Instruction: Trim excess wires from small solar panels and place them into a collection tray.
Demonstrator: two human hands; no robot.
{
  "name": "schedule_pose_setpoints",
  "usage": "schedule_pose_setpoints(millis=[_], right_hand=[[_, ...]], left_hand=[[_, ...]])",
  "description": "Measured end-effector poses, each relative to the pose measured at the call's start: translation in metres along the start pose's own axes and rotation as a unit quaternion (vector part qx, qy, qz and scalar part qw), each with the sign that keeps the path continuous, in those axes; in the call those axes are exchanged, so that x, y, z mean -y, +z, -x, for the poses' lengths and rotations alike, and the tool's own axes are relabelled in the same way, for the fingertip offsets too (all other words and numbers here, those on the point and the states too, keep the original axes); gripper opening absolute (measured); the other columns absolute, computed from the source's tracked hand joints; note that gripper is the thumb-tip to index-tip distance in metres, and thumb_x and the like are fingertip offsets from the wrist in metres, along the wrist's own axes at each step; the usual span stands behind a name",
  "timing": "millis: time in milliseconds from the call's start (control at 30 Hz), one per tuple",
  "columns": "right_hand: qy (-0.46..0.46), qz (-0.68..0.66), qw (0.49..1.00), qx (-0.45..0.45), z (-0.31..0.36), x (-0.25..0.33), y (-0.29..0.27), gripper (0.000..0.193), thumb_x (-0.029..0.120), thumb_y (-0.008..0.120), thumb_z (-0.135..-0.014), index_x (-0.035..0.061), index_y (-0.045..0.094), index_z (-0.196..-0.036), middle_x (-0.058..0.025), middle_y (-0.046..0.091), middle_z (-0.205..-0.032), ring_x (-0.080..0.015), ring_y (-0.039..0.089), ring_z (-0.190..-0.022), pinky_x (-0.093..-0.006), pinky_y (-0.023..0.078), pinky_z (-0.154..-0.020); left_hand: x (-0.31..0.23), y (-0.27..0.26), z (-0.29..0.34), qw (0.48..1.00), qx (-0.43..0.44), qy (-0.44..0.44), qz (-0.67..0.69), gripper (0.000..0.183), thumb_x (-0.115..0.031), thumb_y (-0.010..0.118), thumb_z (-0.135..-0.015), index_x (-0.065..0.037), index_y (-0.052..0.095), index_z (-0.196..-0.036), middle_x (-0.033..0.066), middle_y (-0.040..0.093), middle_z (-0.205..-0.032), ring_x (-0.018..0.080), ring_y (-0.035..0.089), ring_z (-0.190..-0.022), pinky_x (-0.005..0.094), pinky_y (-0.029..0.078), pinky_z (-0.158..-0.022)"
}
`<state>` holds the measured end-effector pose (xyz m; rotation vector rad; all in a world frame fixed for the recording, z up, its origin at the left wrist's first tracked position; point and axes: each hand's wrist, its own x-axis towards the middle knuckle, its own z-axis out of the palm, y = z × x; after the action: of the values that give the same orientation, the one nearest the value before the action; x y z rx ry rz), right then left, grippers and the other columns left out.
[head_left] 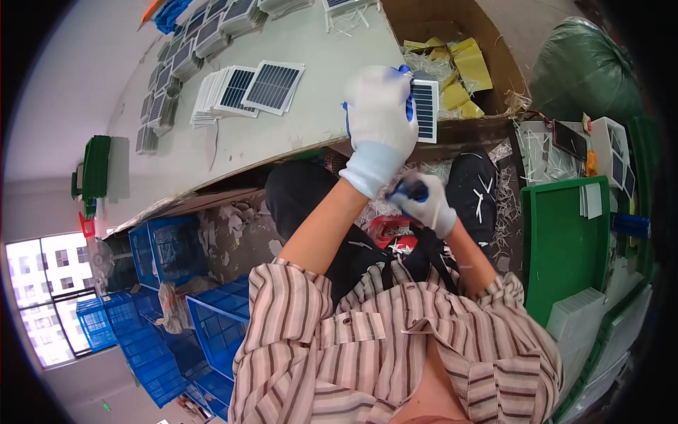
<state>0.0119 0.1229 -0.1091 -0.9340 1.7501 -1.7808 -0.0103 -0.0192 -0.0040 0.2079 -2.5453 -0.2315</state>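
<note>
My left hand point(381, 106), in a white glove with blue coating, is closed on the left side of a small solar panel point(426, 112) with a white border. The panel is held over the table's right edge, and the hand hides part of it. Lower down, above my lap, my right hand point(426, 203) wears the same kind of glove. Its fingers are curled together and slightly blurred; whatever they hold cannot be made out. A fanned row of similar solar panels point(274, 86) lies on the white table point(311, 131) to the left.
Stacks of panels point(212, 35) line the table's far left. A cardboard box point(494, 42) holds yellow scraps point(470, 63) and white strips. At right are a green tray point(565, 240) and a green sack point(586, 71). Blue crates point(219, 325) stand at lower left.
</note>
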Motion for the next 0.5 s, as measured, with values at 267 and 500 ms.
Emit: schedule_pose_setpoints(millis=[267, 500], right_hand=[[-0.088, 0.06, 0.929, -0.355, -0.079, -0.057, 0.005, 0.04, 0.017, 0.058, -0.087, -0.0005, 0.044, -0.121, -0.0144, 0.063, -0.104, -0.0217, 0.064, -0.093, -0.033, 0.05, -0.084], [0.044, -0.57, 0.812, -0.116, -0.109, -0.061, -0.023, 0.039, 0.032, 0.034, -0.098, 0.0037, 0.052, -0.118, -0.0102, 0.062, -0.107, -0.0188, 0.063, -0.094, -0.0327, 0.053, -0.085]], left_hand=[[-0.01, 0.003, 0.003, 1.0, -0.016, -0.004, -0.019, 0.034, -0.015, 0.066, -0.073, -0.006, 0.063, -0.106, 0.0129, 0.058, -0.107, 0.033, 0.051, -0.103, 0.0439, 0.04, -0.089], [-0.002, -0.007, -0.005, 0.998, -0.011, 0.051, 0.024, 0.04, -0.017, 0.07, -0.071, -0.007, 0.061, -0.108, 0.0141, 0.057, -0.109, 0.0343, 0.05, -0.106, 0.0453, 0.037, -0.094]])
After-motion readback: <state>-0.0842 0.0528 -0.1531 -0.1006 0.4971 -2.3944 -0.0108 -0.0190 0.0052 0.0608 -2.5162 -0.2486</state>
